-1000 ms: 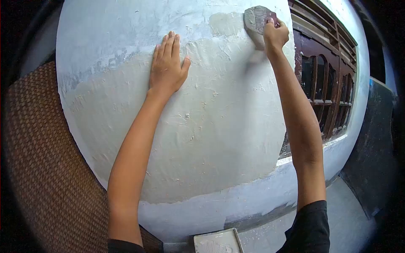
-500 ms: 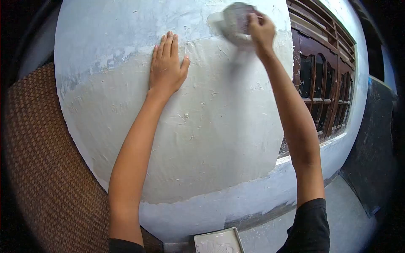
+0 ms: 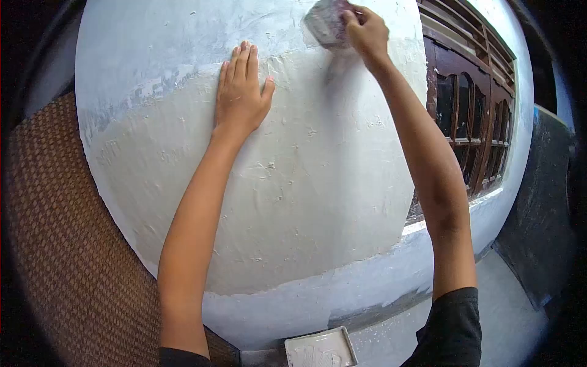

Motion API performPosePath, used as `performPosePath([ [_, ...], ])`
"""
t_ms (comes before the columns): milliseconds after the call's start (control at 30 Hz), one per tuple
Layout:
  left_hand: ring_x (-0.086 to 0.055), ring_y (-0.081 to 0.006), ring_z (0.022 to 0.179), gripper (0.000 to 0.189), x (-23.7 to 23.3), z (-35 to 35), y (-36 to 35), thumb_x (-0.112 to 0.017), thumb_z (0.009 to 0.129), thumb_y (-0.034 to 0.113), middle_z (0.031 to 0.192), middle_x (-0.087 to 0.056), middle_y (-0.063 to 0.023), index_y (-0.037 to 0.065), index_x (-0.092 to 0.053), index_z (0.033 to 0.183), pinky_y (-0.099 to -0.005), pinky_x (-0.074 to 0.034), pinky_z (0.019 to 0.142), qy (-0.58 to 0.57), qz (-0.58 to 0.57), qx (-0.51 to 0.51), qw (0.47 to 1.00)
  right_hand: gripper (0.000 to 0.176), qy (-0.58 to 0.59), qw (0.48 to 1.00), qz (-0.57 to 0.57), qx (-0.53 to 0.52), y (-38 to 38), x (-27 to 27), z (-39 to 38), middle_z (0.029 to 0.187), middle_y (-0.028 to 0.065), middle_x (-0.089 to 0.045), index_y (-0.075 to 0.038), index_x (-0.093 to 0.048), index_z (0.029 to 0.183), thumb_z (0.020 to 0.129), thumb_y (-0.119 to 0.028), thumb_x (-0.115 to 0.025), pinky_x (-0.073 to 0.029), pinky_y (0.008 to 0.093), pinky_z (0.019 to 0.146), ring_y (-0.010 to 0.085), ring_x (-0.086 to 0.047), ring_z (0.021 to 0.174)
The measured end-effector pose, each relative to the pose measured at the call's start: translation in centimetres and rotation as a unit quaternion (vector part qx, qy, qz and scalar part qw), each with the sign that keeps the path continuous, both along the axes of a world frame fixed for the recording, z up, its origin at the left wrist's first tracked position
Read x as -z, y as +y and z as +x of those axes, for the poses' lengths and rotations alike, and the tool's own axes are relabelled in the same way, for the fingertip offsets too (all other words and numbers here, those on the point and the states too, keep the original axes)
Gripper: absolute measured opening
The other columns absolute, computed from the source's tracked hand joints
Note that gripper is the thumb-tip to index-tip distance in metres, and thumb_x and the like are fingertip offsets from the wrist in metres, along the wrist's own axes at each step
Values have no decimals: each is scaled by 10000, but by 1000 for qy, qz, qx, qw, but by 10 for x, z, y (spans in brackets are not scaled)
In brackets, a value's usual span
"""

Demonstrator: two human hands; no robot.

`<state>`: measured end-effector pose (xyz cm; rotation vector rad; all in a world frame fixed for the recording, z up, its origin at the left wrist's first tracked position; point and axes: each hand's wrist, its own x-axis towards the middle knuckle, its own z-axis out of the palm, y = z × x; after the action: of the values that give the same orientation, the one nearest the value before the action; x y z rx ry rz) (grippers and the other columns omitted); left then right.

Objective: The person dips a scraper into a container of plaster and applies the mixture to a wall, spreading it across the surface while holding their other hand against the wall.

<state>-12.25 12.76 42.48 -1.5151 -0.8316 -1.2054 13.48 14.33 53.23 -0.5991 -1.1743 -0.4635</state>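
On the wall (image 3: 293, 183), a broad cream-grey coat of putty covers the middle, with pale blue-white paint showing above and below it. My left hand (image 3: 243, 95) lies flat against the wall near the coat's upper edge, fingers stretched upward and holding nothing. High up to the right, my right hand (image 3: 369, 37) grips a putty scraper (image 3: 327, 24) smeared with paste. The scraper's wide face is at the wall surface around the upper border of the coat; it is slightly blurred, and my fingers hide part of its handle.
At the bottom, a rectangular tray (image 3: 350, 345) of white paste stands on the grey floor (image 3: 391, 333). A woven brown panel (image 3: 67, 232) borders the wall's left side. To the right are a dark wooden window (image 3: 468, 116) with slats above and a dark board (image 3: 532, 214).
My right hand and the scraper have shifted left and slightly upward along the wall. My left hand stays pressed in the same place.
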Motion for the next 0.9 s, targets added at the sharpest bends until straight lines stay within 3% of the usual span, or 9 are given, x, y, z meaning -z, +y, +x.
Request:
performPosePath([
  [133, -243, -280, 1475, 649, -1, -3, -1, -481, 965, 339, 1571, -298, -151, 15, -305, 1499, -444, -178, 1216, 7, -7, -2, 1000, 345, 226, 967, 29, -109, 16, -13, 47, 1010, 170, -721, 38, -673, 1147, 875, -175, -669, -545, 306, 786, 225, -702, 873],
  [267, -248, -278, 1472, 646, 0, 1, 2, -480, 967, 342, 1569, -301, -150, 17, -308, 1499, -443, -179, 1216, -1, 5, -14, 1000, 395, 29, 979, 77, -188, 32, -2, 35, 986, 165, -712, 47, -653, 1189, 908, -227, -689, -523, 287, 754, 160, -656, 840],
  [300, -247, -288, 1472, 647, 1, 1, 1, -487, 968, 333, 1568, -299, -158, 24, -297, 1504, -450, -180, 1214, -3, 1, -2, 1000, 389, 9, 995, 2, -103, -4, 13, 12, 996, 155, -715, 17, -672, 1185, 909, -257, -679, -522, 297, 758, 167, -658, 849],
  [467, -243, -299, 1472, 647, 1, -1, -3, -488, 971, 327, 1572, -291, -166, 33, -286, 1510, -460, -180, 1211, -2, -11, -3, 1000, 377, 235, 971, 8, 33, 30, -2, 76, 988, 155, -722, 14, -688, 1144, 867, -243, -689, -532, 319, 784, 216, -686, 868],
  [500, -246, -302, 1471, 646, 2, -1, -3, -490, 970, 325, 1573, -289, -167, 32, -289, 1509, -463, -182, 1210, 0, -11, -5, 1000, 357, 241, 967, 13, -80, 24, 0, 80, 991, 148, -721, 21, -678, 1155, 882, -209, -678, -533, 308, 785, 190, -681, 855],
  [633, -254, -311, 1467, 647, 4, 3, -1, -498, 966, 326, 1572, -292, -168, 26, -300, 1504, -467, -186, 1205, -7, -5, 8, 1000, 316, 67, 980, 33, -185, 14, 19, 42, 958, 118, -729, 14, -674, 1175, 917, -167, -644, -522, 267, 769, 147, -672, 844],
  [700, -256, -312, 1466, 648, 4, 4, -2, -499, 966, 328, 1571, -293, -168, 25, -301, 1503, -468, -185, 1205, -6, -11, 10, 1000, 311, 18, 994, 41, -104, 12, 23, 41, 952, 122, -731, -7, -684, 1172, 914, -178, -650, -524, 269, 765, 161, -679, 845],
  [833, -258, -312, 1465, 648, 10, 4, -8, -503, 965, 325, 1569, -297, -166, 24, -303, 1502, -469, -185, 1203, 8, -29, -1, 1000, 314, 237, 971, 6, -28, 8, 16, 69, 1006, 152, -727, -49, -696, 1139, 873, -210, -649, -509, 385, 867, 302, -695, 923],
  [900, -255, -303, 1467, 653, 11, 4, -8, -502, 960, 332, 1571, -297, -163, 16, -311, 1498, -467, -182, 1205, 5, -31, -8, 999, 302, 225, 971, 54, -67, 15, 16, 67, 905, 140, -730, 23, -695, 1125, 899, -176, -674, -530, 282, 697, 163, -677, 762],
])
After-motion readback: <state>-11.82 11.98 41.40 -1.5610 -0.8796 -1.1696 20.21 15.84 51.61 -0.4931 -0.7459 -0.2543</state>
